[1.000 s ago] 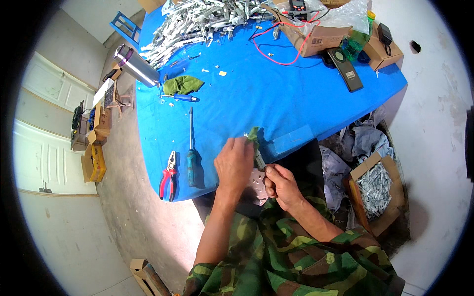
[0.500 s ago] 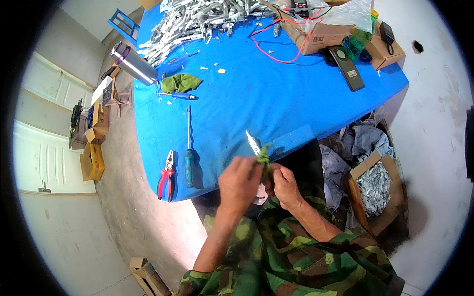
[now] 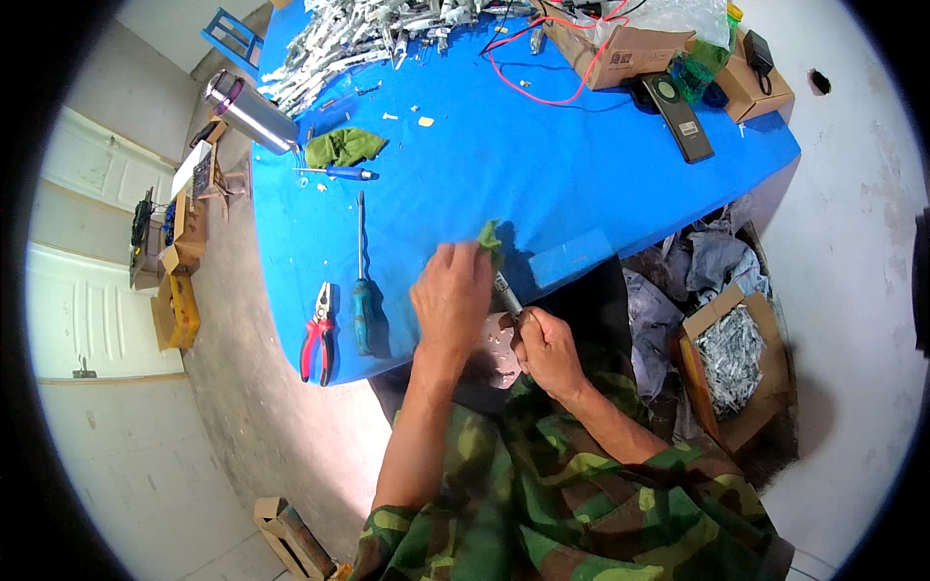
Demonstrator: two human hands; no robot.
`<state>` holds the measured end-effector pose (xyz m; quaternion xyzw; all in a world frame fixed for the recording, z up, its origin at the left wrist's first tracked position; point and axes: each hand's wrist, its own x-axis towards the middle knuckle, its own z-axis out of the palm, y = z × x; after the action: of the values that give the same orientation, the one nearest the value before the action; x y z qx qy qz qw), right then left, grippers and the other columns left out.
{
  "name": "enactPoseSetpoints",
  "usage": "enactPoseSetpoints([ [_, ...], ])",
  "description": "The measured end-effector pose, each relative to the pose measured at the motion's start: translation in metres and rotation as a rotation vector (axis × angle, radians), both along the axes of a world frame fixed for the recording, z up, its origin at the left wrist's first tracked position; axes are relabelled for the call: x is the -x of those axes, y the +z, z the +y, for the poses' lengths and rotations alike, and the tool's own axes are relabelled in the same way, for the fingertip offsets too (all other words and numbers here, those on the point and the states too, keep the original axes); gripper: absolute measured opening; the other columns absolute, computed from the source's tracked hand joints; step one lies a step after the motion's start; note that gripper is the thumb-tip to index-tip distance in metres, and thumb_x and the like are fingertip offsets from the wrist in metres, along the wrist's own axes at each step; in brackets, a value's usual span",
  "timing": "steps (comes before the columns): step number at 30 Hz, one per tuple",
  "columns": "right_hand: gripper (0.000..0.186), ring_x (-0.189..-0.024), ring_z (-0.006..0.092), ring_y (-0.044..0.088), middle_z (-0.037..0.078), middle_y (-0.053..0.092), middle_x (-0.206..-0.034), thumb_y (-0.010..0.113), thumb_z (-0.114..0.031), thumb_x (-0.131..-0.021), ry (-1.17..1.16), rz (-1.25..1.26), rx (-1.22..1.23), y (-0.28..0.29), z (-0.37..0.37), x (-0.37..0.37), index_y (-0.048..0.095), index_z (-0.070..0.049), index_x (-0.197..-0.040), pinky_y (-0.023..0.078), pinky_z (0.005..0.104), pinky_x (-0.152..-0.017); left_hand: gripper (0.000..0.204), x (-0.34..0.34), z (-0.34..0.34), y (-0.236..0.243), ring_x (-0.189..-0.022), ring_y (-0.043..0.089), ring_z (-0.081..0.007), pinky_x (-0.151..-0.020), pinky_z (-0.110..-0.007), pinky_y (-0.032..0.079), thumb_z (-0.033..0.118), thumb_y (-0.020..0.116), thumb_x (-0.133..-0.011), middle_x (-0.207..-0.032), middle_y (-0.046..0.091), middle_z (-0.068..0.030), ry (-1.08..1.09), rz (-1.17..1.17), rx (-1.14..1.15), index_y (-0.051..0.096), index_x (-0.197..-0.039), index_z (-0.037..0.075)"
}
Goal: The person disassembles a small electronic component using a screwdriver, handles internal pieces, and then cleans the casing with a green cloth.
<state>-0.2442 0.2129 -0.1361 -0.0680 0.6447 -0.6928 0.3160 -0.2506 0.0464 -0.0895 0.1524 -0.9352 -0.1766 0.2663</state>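
Note:
My left hand [image 3: 451,295] is closed around a small green cloth [image 3: 489,235] at the near edge of the blue table [image 3: 581,165]. My right hand [image 3: 547,349] grips a short silvery metal strip [image 3: 508,293] by its lower end, tilted up toward the left hand. The cloth meets the strip's upper end. Both hands hover just over the table's edge above my lap.
A long screwdriver [image 3: 361,281] and red-handled pliers [image 3: 319,334] lie left of my hands. Farther off are a green rag [image 3: 341,147], a blue pen [image 3: 339,173], a steel flask [image 3: 250,110], a heap of metal strips [image 3: 358,34], cardboard boxes [image 3: 620,48] and a box of scrap [image 3: 731,353] on the floor.
The strip stood uncovered above my hands half a second ago; now my left hand has slid up along it with the cloth, covering its upper part.

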Motion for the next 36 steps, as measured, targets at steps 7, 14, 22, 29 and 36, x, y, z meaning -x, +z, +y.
enactPoseSetpoints([
  [7, 0.03, -0.048, 0.0068, 0.043, 0.0, 0.05, -0.062, 0.042, -0.017, -0.111, -0.064, -0.106, 0.058, -0.001, -0.004, -0.004, 0.063, 0.002, -0.103, 0.035, 0.0249, -0.044, 0.012, 0.009, -0.013, -0.002, -0.076, 0.068, -0.0381, -0.065, -0.048, 0.052, 0.016, 0.074, -0.093, -0.09, 0.068, -0.0151, 0.031, 0.06, -0.129, 0.07, -0.098, 0.005],
  [14, 0.029, -0.046, 0.0072, 0.04, -0.001, 0.049, -0.063, 0.044, -0.022, -0.113, -0.083, -0.226, 0.16, 0.004, -0.002, -0.005, 0.062, 0.0, -0.108, 0.033, 0.0252, -0.043, 0.015, -0.025, -0.002, 0.02, -0.074, 0.069, -0.0343, -0.065, -0.04, 0.054, 0.009, 0.078, -0.09, -0.089, 0.069, -0.0168, -0.015, 0.065, -0.255, 0.072, -0.101, 0.001],
  [22, 0.025, -0.048, 0.0057, 0.034, -0.005, 0.043, -0.064, 0.043, -0.027, -0.114, -0.115, -0.419, 0.215, 0.01, -0.005, -0.002, 0.058, -0.012, -0.101, 0.029, 0.0238, -0.044, 0.015, -0.049, 0.036, 0.01, -0.078, 0.069, -0.0355, -0.066, -0.045, 0.055, 0.011, 0.076, -0.09, -0.09, 0.067, -0.0133, -0.172, -0.086, -0.214, 0.072, -0.103, 0.005],
  [29, 0.026, -0.051, 0.0065, 0.034, -0.004, 0.043, -0.065, 0.042, -0.026, -0.112, -0.026, -0.42, 0.176, 0.004, 0.003, -0.001, 0.056, -0.009, -0.097, 0.029, 0.0249, -0.045, 0.013, -0.025, 0.024, 0.004, -0.079, 0.067, -0.0369, -0.064, -0.048, 0.053, 0.016, 0.074, -0.092, -0.087, 0.065, -0.0127, -0.113, -0.044, -0.125, 0.069, -0.1, 0.007],
  [36, 0.023, -0.052, 0.0064, 0.036, -0.003, 0.044, -0.066, 0.045, -0.024, -0.109, -0.002, -0.552, 0.233, 0.007, 0.008, 0.003, 0.057, -0.009, -0.097, 0.029, 0.0246, -0.045, 0.013, -0.002, 0.015, 0.007, -0.08, 0.068, -0.0412, -0.067, -0.047, 0.054, 0.013, 0.074, -0.093, -0.092, 0.069, -0.0166, -0.053, -0.043, -0.108, 0.07, -0.101, 0.004],
])
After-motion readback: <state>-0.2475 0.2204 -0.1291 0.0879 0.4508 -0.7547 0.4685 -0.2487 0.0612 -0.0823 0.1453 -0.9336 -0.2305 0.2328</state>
